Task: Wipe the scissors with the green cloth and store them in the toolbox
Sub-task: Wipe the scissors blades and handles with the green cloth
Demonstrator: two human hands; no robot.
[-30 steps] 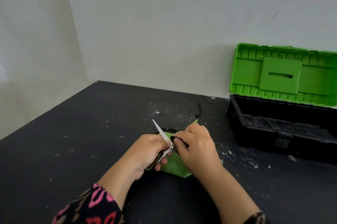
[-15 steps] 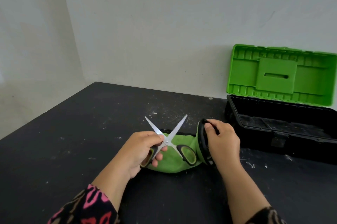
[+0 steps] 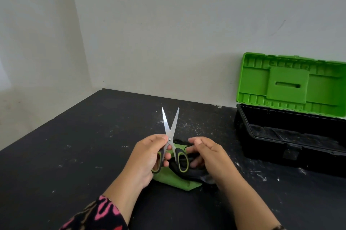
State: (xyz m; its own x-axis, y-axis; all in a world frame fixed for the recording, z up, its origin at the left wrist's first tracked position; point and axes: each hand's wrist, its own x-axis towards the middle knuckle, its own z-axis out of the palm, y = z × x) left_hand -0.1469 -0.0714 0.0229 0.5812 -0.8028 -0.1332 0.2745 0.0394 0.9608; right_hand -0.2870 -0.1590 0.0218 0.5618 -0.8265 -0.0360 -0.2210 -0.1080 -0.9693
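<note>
Back from the green cloth (image 3: 174, 181), our right hand (image 3: 209, 153), fingers loosely spread, is nearing the scissors (image 3: 169, 137) our left hand (image 3: 148, 156) is pinching upright, blades parted for wiping.

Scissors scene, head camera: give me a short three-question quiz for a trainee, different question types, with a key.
1. True or false: the scissors have their blades closed.
2. Which hand grips the scissors? A) the left hand B) the other one C) neither
3. Fill in: the toolbox has its lid standing ___.
Key: 1 false, the blades are spread apart; 2 A; 3 open.
</note>
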